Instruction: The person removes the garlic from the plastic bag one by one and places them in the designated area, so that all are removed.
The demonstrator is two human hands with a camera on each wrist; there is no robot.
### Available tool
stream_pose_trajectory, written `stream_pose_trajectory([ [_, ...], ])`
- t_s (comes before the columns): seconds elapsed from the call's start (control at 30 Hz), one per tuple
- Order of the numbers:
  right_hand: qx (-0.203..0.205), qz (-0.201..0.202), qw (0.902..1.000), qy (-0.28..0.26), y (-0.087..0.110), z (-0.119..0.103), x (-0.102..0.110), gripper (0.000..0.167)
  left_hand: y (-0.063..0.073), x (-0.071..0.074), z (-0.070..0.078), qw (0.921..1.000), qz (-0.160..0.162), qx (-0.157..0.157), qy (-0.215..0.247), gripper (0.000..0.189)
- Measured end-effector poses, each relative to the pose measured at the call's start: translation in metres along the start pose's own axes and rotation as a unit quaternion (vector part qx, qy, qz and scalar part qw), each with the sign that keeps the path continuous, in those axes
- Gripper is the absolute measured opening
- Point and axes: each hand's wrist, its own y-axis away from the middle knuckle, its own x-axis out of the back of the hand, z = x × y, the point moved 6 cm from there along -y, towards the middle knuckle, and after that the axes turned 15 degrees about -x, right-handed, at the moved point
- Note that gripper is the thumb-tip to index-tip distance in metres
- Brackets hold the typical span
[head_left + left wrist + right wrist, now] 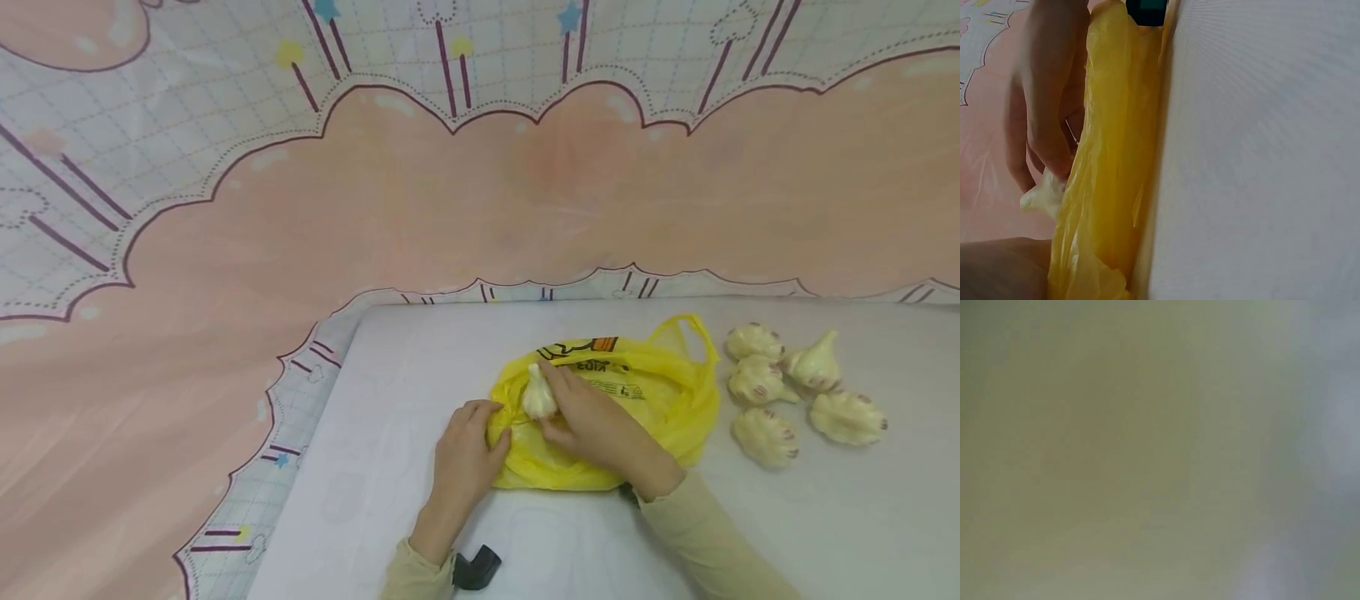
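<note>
A yellow plastic bag (562,471) with dark print lies on the white table, its mouth facing up. At the bag's left edge, my left hand (463,454) grips the rim between fingers and thumb. Over the opening, my right hand (592,421) holds a garlic bulb (537,396) with its stem pointing away from me. The left wrist view shows that bulb (1046,195) under the right hand's fingers, just past the bag's side (1113,137); part of it is hidden behind the plastic. The right wrist view is a yellowish blur.
Several garlic bulbs (757,379) lie grouped on the table to the right of the bag. A black wrist-worn piece (477,568) shows by the left sleeve. Behind the table (397,358) hangs a pink and white patterned cloth (525,200).
</note>
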Motion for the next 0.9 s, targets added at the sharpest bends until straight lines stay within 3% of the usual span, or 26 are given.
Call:
stream_pose_trajectory([
  [0.4, -0.027, -0.005, 0.9996, 0.003, 0.006, 0.001, 0.014, 0.077, 0.0, 0.0, -0.001, 1.0, -0.004, 0.003, 0.004, 0.032],
  [0.9, 0.004, 0.027, 0.9993, 0.024, 0.024, 0.008, 0.036, 0.069, 0.002, 0.0, -0.002, 1.0, 0.0, -0.002, 0.004, 0.031],
])
